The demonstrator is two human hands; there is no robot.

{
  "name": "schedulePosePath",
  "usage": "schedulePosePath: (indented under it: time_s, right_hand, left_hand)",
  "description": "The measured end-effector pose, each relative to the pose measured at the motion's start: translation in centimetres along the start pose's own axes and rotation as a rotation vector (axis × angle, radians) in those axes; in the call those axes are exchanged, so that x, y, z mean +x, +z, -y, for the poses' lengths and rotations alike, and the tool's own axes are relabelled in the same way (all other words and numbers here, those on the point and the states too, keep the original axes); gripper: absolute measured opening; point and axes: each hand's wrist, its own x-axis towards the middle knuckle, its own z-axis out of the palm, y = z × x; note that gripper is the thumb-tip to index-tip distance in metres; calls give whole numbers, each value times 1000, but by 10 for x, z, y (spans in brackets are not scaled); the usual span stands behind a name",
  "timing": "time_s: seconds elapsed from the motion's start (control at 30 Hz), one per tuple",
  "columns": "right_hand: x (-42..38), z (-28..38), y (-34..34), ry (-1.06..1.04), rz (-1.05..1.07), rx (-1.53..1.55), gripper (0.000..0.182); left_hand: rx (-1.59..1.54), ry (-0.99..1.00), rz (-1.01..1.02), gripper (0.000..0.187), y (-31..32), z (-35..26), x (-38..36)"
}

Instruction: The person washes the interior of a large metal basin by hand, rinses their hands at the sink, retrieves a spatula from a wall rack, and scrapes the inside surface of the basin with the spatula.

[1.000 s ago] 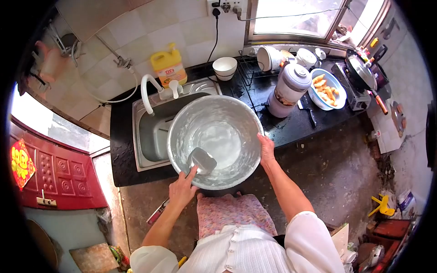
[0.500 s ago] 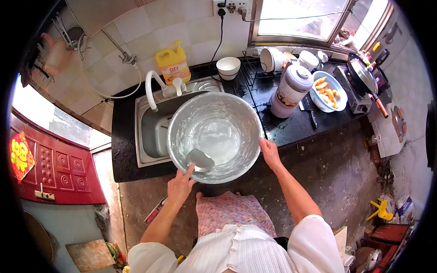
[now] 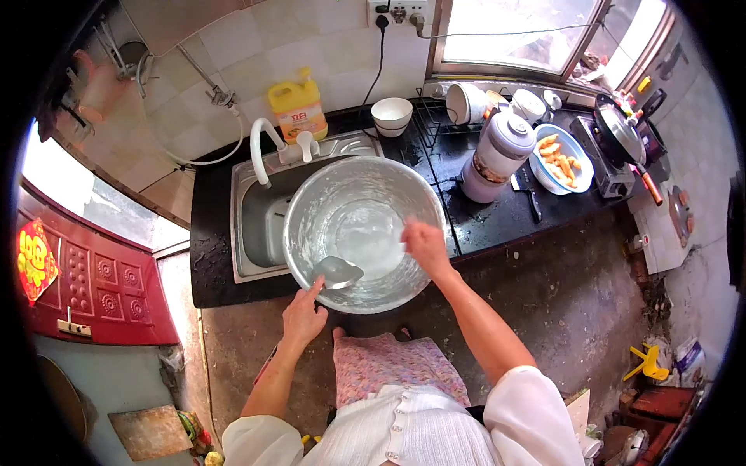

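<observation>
A large round metal basin [image 3: 388, 177] rests against the sink's front edge, its inside wall smeared with whitish residue. At the basin's near left rim is my left hand [image 3: 303, 317], closed on a grey scraper [image 3: 339, 272] with a curved blade that lies inside the basin. My right hand [image 3: 426, 247] is over the right part of the basin's inside, off the rim. Its fingers look curled but are smeared by motion, so whether they hold anything is hidden.
Behind the basin are a steel sink [image 3: 241, 248], a white faucet [image 3: 258, 155] and a yellow detergent jug [image 3: 298, 109]. Rightward on the black counter stand a white bowl [image 3: 391, 116], a blender [image 3: 497, 155], a knife [image 3: 531, 200], a blue basket [image 3: 584, 167] of orange pieces and a wok [image 3: 622, 144].
My right hand has left the basin's right rim and moved left, over the inside. The scraper has tilted in my left hand, and the basin has shifted slightly left.
</observation>
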Motion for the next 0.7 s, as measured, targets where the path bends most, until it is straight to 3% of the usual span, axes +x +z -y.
schedulePosePath:
  time_s: [0.03, 0.17, 0.27, 0.33, 0.4, 0.5, 0.6, 0.67, 0.7]
  right_hand:
    - [1, 1, 6, -33, 97, -168, 33]
    - [9, -33, 25, -345, -87, -146, 25]
    - [12, -23, 0, -253, -315, -39, 20]
    - [15, -22, -17, -19, -381, 123, 20]
    - [18, -30, -25, -42, -447, -71, 22]
    - [10, -20, -21, 44, -239, -84, 24]
    - [12, -28, -16, -278, -562, -194, 31]
    - [17, -61, -18, -181, -705, -430, 38]
    - [20, -81, -18, -28, -599, -349, 39]
  left_hand:
    - [3, -20, 5, 60, -1, -2, -1]
    - [7, -110, 44, 58, -8, -8, 1]
    - [-37, -32, -42, 55, 2, 1, 2]
    - [-61, -54, -13, 55, -1, 0, 2]
    - [-106, -35, -16, 55, -1, 3, 4]
    - [-165, -83, 38, 54, -10, 4, 7]
    - [-180, -28, 30, 52, -14, 13, 9]
    - [-179, 6, 48, 50, -14, 24, 11]
    - [-188, 6, 53, 50, -15, 29, 11]
